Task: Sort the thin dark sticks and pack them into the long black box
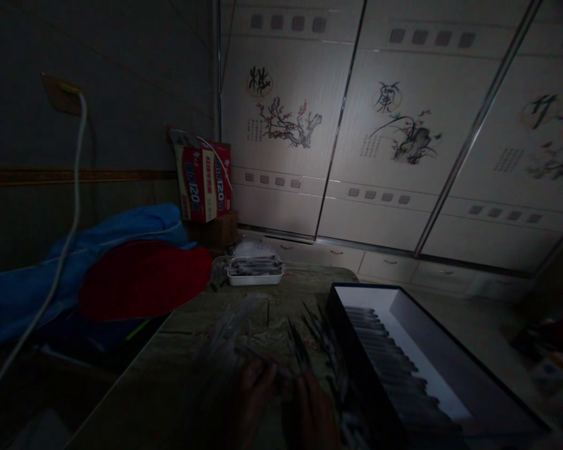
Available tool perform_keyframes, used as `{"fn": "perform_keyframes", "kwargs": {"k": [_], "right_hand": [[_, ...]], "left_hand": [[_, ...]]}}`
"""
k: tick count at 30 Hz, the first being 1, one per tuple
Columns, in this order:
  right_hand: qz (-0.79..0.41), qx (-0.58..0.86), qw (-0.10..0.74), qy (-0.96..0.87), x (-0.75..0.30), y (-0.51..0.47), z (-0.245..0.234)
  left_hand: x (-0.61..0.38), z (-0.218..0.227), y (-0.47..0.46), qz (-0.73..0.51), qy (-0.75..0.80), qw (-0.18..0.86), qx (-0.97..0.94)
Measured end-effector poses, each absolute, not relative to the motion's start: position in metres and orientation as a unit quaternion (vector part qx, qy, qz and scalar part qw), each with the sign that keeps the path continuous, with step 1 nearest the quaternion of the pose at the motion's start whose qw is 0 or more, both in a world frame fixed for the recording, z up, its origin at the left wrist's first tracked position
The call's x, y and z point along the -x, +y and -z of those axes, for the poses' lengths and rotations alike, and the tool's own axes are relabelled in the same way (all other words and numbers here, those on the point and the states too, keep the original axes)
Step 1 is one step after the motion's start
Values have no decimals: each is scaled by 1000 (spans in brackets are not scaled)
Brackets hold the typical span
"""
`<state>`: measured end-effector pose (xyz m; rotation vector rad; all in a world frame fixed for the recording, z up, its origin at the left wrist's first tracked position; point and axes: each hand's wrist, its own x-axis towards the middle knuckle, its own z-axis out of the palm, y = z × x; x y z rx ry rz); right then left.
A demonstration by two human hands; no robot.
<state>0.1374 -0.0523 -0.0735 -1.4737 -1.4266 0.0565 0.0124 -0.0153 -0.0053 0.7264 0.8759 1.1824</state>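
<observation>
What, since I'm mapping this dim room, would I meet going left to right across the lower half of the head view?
Long white cable, oval red item, the person's left hand, their right hand, open rectangular box with dark outer walls and pale interior.

The room is dim; the 3 pale sliding doors (380, 62) catch the most light, thin glare lining their metal strips (341, 115). Left hand (257, 389) and right hand (313, 403) blur in heavy shadow; wide-angle stretch slants the right side.
</observation>
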Motion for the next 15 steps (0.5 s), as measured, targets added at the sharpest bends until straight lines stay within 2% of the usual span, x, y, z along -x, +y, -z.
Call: {"fn": "perform_keyframes", "kwargs": {"k": [6, 11, 15], "right_hand": [[32, 613, 522, -592, -137, -62, 82], [6, 634, 507, -584, -137, -43, 93], [35, 610, 510, -606, -144, -41, 93]], "left_hand": [[-12, 4, -15, -532, 381, 690, -310], [-11, -4, -17, -527, 377, 690, -323], [-11, 2, -16, -519, 359, 690, -355]]}}
